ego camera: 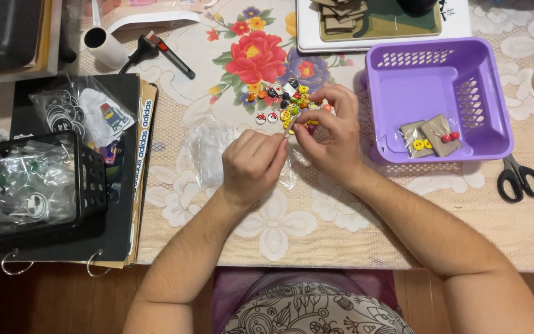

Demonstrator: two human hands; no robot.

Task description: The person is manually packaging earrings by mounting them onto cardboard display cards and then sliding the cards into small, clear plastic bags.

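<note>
Left hand: left hand [251, 164] is curled shut, fingertips pinched on a small tan card [289, 128], just left of the purple basket [429, 55].
Right hand: right hand [332, 133] meets it from the other side, thumb and fingers closed on the same card and a yellow charm on it, close against the basket's left wall.
Charms: a heap of small coloured charms [279, 99] lies on the floral tablecloth [341, 216], left of the basket and just beyond the fingers.
Clear bags: clear plastic bags [208, 148] lie under and left of the left hand.
In the basket: two tan cards [431, 135], one with yellow pieces, one with red.
Scissors: black scissors [519, 179] lie right of the basket.
Black crate: black crate [38, 185] sits far left of the basket.
</note>
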